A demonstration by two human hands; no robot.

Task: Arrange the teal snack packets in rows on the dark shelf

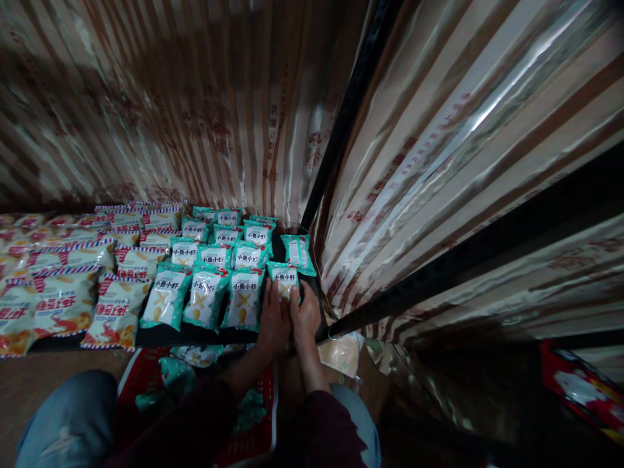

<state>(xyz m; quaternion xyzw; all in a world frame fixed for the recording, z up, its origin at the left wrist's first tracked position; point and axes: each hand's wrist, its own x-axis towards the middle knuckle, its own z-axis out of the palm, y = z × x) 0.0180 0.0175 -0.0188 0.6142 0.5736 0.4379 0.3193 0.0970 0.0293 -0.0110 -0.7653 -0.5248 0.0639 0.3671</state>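
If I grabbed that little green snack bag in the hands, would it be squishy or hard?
Probably puffy and crinkly: the green snack bag looks air-filled, with shiny film. Likely light for its size, and perhaps slippery, as the left hand and right hand both steady it. The snacks inside would probably crush if squeezed.

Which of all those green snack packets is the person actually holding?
The green packet at the right end of the front row. Both the left hand and right hand grip its lower edge; the other green packets lie untouched.
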